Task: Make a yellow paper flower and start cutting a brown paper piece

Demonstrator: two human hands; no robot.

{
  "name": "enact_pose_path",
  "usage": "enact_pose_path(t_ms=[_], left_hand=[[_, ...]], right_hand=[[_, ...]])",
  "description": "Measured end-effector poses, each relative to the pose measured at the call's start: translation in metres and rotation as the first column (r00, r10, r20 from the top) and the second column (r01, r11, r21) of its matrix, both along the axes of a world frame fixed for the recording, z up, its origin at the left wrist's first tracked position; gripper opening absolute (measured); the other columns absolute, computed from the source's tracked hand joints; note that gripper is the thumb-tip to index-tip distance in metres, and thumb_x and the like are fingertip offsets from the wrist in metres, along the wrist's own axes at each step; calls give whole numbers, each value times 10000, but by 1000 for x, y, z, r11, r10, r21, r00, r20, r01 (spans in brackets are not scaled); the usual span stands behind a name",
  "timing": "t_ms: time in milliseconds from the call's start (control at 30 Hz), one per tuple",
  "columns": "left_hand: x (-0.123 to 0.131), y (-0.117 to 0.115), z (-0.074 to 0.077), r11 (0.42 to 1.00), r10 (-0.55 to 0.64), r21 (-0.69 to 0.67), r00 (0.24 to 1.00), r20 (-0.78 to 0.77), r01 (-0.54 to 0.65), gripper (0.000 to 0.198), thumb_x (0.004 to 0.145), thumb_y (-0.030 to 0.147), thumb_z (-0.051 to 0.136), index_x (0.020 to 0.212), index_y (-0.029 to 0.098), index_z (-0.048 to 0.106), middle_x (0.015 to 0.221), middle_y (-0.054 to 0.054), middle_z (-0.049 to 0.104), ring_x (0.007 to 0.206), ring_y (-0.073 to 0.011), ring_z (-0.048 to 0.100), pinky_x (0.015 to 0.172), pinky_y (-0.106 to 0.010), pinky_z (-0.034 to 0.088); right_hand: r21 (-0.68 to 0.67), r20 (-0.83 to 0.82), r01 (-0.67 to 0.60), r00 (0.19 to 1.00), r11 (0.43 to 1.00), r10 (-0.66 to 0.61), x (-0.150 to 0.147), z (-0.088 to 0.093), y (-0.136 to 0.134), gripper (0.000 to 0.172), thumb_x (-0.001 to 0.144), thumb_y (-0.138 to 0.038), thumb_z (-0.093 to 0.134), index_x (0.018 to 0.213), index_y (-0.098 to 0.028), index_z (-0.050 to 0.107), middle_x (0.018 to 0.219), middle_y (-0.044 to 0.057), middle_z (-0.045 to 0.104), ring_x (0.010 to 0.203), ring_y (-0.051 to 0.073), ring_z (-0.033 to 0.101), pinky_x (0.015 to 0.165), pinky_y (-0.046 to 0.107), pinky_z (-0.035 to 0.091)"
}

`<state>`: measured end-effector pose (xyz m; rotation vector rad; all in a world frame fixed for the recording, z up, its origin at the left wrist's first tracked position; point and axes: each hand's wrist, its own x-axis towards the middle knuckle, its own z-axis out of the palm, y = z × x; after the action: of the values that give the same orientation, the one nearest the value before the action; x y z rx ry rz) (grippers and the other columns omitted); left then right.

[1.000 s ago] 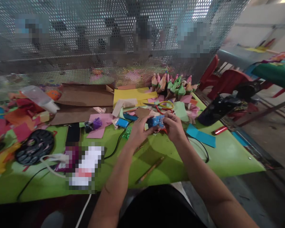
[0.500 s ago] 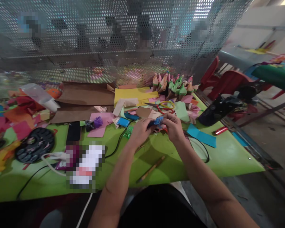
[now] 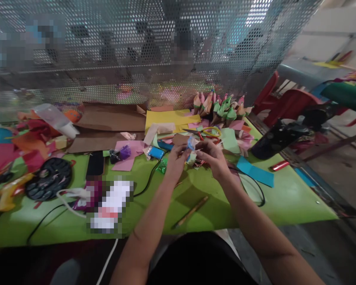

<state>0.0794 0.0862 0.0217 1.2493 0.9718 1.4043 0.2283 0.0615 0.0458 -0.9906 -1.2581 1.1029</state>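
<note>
Cluttered green table (image 3: 293, 194) before a perforated metal screen (image 3: 213, 59).
Left hand (image 3: 177, 161) and right hand (image 3: 215, 159) pinch translucent blue plastic (image 3: 191, 143) between their fingertips, above the table; red chairs (image 3: 287, 107) stand off right.

Left hand (image 3: 177, 161) and right hand (image 3: 216, 159) nearly meet, fingers (image 3: 210, 148) bent.

Dim, greyish light overall. Strongest glare at one o'clock, bright streaks through perforated screen (image 3: 121, 81); wall (image 3: 335, 45) at two o'clock pale. Soft sheen on bench (image 3: 302, 196) toward four o'clock; diffuse shadow on it below left hand (image 3: 177, 160) and right hand (image 3: 215, 158). Deep gloom under bench at eight o'clock. Small bluish item (image 3: 191, 143) between hands blurred. Wide-angle stretch at edges. Mosaic blocks at eight, ten, twelve o'clock.
</note>
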Motion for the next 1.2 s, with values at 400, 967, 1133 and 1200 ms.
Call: enact_pose_path(t_ms=[400,967,1133,1200], left_hand=[[11,-7,2,959,-145,-172,911,386,225,376,654,468,883,922,211,821,1012,-58,813,1139,-254,704,1106,-396,466],[7,-13,6,967,-254,-57,943,-213,248,323,934,434,628,1120,190,732,1059,-55,759,1035,-234,675,949,-360,546],[5,-8,3,987,-130,51,953,-273,150,274,943,411,626,1029,198,776,1060,-71,774,1096,-252,675,1056,-401,490],[3,-7,2,993,-67,75,955,-289,92,250,956,375,609,1013,202,781,1037,-70,777,1069,-248,679,1025,-389,499]], right_hand=[[58,286,36,957,998,-52,-10,-23,9,356,766,-549,742,834,-210,659,753,17,646,645,161,514,601,288,414],[314,421,95,878,945,-228,-3,-7,3,89,711,-226,554,623,-231,562,655,5,614,629,182,546,624,278,417],[243,529,105,819,964,-222,0,-9,6,51,715,-255,632,689,-224,663,647,7,641,620,189,563,609,281,397],[211,578,125,784,969,-227,0,-10,5,68,711,-287,702,722,-221,690,669,11,666,613,185,567,601,282,395]])
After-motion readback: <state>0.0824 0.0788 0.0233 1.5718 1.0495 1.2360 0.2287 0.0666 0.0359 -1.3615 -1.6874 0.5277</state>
